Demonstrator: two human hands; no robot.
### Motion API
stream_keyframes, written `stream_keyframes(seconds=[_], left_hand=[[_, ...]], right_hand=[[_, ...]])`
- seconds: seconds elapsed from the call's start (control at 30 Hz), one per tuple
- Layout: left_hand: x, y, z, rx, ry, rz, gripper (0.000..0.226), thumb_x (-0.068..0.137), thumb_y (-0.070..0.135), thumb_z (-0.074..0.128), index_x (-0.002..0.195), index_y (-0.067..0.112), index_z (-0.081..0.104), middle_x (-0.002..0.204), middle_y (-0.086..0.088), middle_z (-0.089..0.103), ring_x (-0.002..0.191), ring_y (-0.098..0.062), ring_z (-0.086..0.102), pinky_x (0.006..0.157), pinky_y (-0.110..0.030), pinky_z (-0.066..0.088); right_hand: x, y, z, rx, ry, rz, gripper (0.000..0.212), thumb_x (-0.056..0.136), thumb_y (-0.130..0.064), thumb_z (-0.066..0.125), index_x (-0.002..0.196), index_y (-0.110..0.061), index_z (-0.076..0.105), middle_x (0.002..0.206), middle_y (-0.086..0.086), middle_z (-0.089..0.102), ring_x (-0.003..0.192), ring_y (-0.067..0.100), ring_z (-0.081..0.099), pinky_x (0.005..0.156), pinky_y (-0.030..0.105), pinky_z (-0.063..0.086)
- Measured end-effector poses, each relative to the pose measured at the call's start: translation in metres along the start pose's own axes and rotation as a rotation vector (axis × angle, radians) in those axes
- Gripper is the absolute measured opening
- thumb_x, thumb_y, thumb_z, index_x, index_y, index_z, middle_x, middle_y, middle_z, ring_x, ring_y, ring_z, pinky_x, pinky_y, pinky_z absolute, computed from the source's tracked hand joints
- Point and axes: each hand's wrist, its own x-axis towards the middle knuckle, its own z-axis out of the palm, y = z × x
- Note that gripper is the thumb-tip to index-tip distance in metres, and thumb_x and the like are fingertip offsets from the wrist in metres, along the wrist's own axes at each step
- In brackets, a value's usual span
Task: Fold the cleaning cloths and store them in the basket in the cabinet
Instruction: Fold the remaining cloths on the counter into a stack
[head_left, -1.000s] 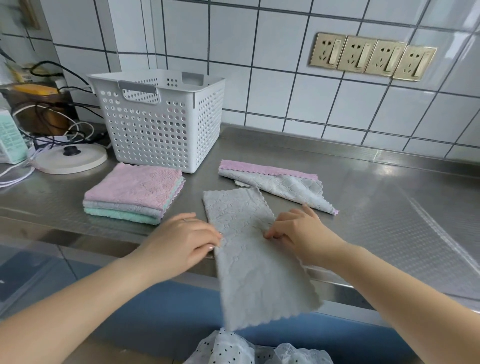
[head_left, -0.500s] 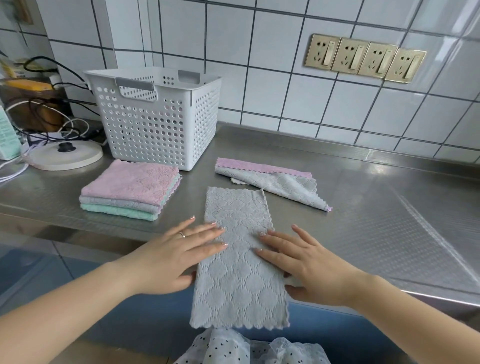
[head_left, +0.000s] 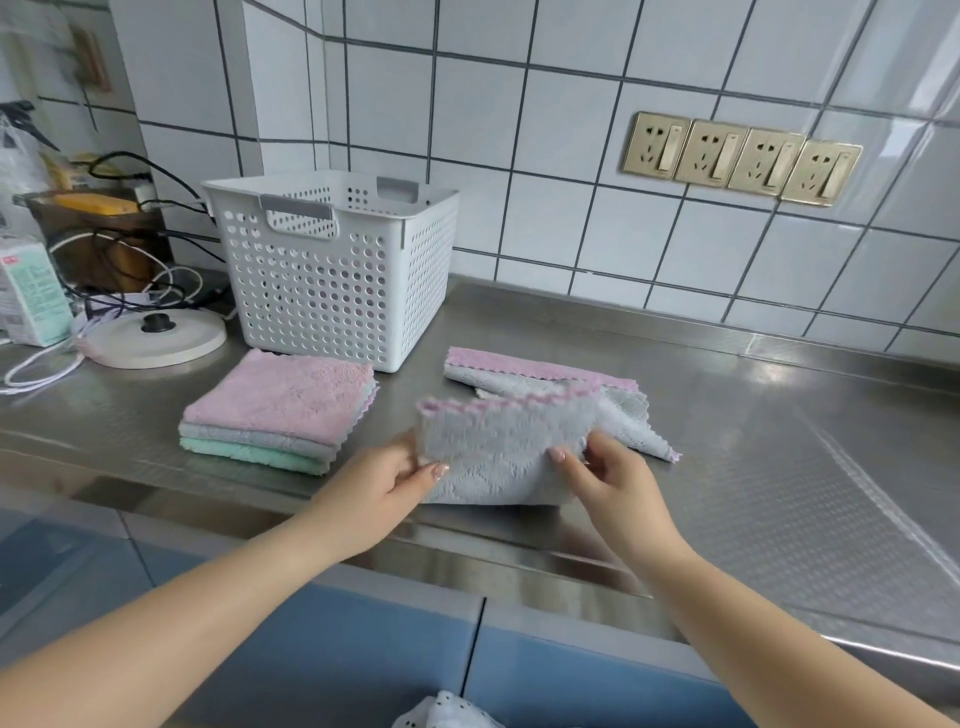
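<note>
A grey cloth with a pink scalloped edge (head_left: 498, 452) is doubled over near the steel counter's front edge, its upper half lifted. My left hand (head_left: 395, 478) pinches its left side and my right hand (head_left: 602, 467) pinches its right side. A stack of three folded cloths (head_left: 275, 410), pink on grey on mint, lies to the left. Behind the held cloth lies another grey and pink cloth (head_left: 550, 379), loosely folded. The white perforated basket (head_left: 332, 280) stands upright at the back, behind the stack.
A round white kettle base (head_left: 156, 338), tangled cables (head_left: 130, 291) and a small carton (head_left: 31, 301) crowd the counter's left end. Gold wall sockets (head_left: 737, 161) sit on the tiled wall. Blue cabinet fronts (head_left: 363, 649) run below the steel counter (head_left: 779, 467).
The grey cloth lay long and flat over the counter edge under my flat hands. Now both hands pinch its sides and its near half has come up, folded over.
</note>
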Motion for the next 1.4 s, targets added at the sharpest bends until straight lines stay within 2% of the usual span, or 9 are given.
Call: stream_keyframes(seconds=[0.07,0.13,0.27,0.53,0.7,0.83,0.93,1.1,1.4], left_hand=[[0.012,0.001,0.002,-0.034,0.067,-0.094,0.015,0.094,0.020,0.054,0.109,0.020,0.055,0.048,0.018,0.049,0.048,0.000,0.042,0.051,-0.016,0.031],[0.024,-0.003,0.003,-0.031,0.072,-0.164,0.062,0.094,0.027,0.054,0.147,0.018,0.023,0.049,0.008,0.041,0.047,-0.003,0.036,0.050,-0.020,0.029],[0.038,-0.008,0.004,0.063,0.020,-0.269,0.084,0.093,0.035,0.054,0.150,0.025,-0.006,0.055,0.006,0.046,0.051,-0.005,0.042,0.052,-0.022,0.032],[0.050,-0.020,0.008,0.294,-0.084,-0.333,0.084,0.089,0.035,0.052,0.150,0.022,-0.003,0.066,-0.002,0.063,0.064,-0.020,0.060,0.065,-0.043,0.051],[0.052,-0.015,0.007,0.409,-0.095,-0.282,0.077,0.087,0.031,0.050,0.151,0.018,0.009,0.101,-0.002,0.062,0.092,-0.021,0.059,0.081,-0.040,0.049],[0.058,-0.003,0.003,0.582,0.021,-0.083,0.055,0.091,0.028,0.047,0.144,0.018,0.034,0.142,0.000,0.040,0.125,-0.021,0.044,0.101,-0.031,0.034],[0.072,0.004,0.016,0.592,-0.123,-0.061,0.051,0.095,0.023,0.040,0.145,0.015,0.032,0.156,-0.002,0.024,0.142,-0.018,0.024,0.115,-0.039,0.020],[0.075,-0.001,0.037,0.641,-0.359,-0.211,0.055,0.099,0.028,0.030,0.150,0.013,0.015,0.160,-0.002,0.006,0.146,-0.018,0.006,0.118,-0.046,0.006],[0.073,-0.011,0.028,0.614,-0.415,-0.259,0.057,0.100,0.035,0.023,0.151,0.015,0.007,0.160,-0.001,-0.004,0.146,-0.014,-0.003,0.119,-0.044,0.001]], right_hand=[[0.016,-0.004,0.004,-0.018,0.035,0.053,0.040,0.089,-0.030,0.060,0.063,-0.016,0.032,0.052,-0.010,0.030,0.052,0.008,0.026,0.048,0.021,0.021],[0.032,-0.001,0.010,-0.068,0.034,0.123,0.042,0.091,-0.033,0.058,0.063,-0.016,0.031,0.055,-0.006,0.031,0.053,0.012,0.029,0.050,0.026,0.021],[0.052,0.003,0.018,-0.355,-0.048,0.205,0.041,0.093,-0.035,0.052,0.062,-0.016,0.033,0.055,-0.004,0.039,0.056,0.018,0.041,0.049,0.028,0.028],[0.061,-0.003,0.015,-0.536,-0.172,0.262,0.035,0.090,-0.030,0.057,0.114,-0.005,0.059,0.112,0.009,0.065,0.098,0.026,0.060,0.075,0.027,0.043],[0.069,0.005,0.009,-0.341,-0.128,0.411,0.039,0.087,-0.031,0.058,0.122,-0.016,0.051,0.082,0.001,0.060,0.068,0.021,0.060,0.070,0.033,0.055],[0.074,0.000,0.005,-0.589,-0.046,0.185,0.046,0.092,-0.038,0.050,0.134,-0.019,0.046,0.131,0.003,0.051,0.111,0.022,0.055,0.089,0.031,0.042],[0.074,-0.012,0.027,-0.705,-0.157,0.000,0.045,0.096,-0.033,0.042,0.139,-0.023,0.040,0.151,-0.002,0.032,0.136,0.019,0.034,0.110,0.041,0.028],[0.065,-0.004,0.062,-0.872,-0.371,0.006,0.044,0.098,-0.035,0.028,0.142,-0.030,0.031,0.156,-0.006,0.018,0.144,0.014,0.013,0.110,0.061,0.009],[0.057,0.020,0.041,-0.841,-0.379,0.131,0.056,0.097,-0.055,0.020,0.148,-0.036,0.011,0.159,-0.005,0.001,0.146,0.016,0.004,0.114,0.056,0.004]])
